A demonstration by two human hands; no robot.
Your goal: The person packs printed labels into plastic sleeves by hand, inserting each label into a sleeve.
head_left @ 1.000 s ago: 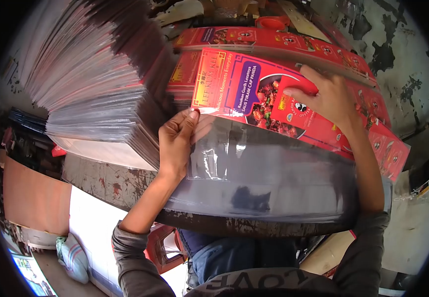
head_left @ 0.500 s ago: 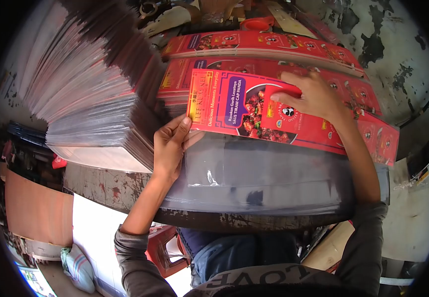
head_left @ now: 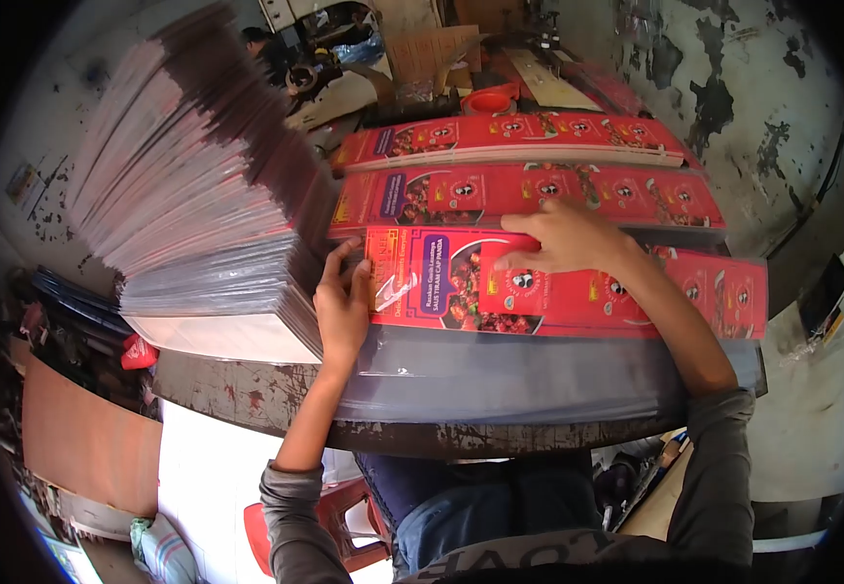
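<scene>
A long red printed strip with a food picture lies over a stack of clear plastic sleeves. My left hand holds the strip's left end, thumb on its edge and fingers curled behind. Across the strip's upper middle reaches my right hand, its thumb and fingers apart, touching the strip's upper part. Just beyond are two piles of similar red strips, a nearer one and a farther one.
A tall, fanned stack of filled plastic sleeves stands at the left of the worn table. Behind the piles is a red tape roll. Below the table shows a red stool. At the far upper left, a person is partly visible.
The strip has come down nearly level over the plastic sleeves, with both hands moving along. The view has tilted up, showing more of the background.
</scene>
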